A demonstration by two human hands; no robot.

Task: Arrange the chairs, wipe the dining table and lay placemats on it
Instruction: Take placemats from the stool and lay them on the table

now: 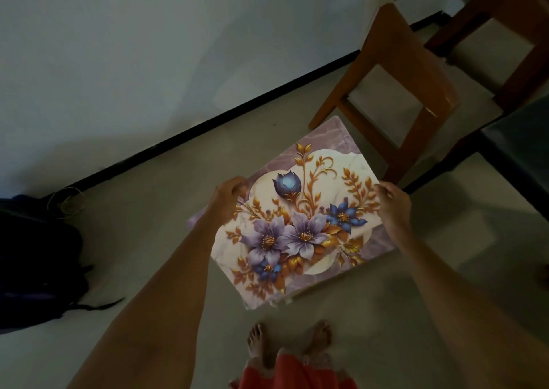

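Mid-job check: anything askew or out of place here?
The placemats are held over the floor by the left hand and right hand, several fanned unevenly. A dark bag lies on the floor by the wall.

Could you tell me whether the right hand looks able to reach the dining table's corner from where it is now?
Probably yes. The right hand grips the placemats together with the left hand, so it is occupied, but the table lies just beyond it with nothing between them.

Dim, murky room; the floral placemat is the brightest patch. Soft shadows darken the wall, and wide-angle distortion bends the edges.
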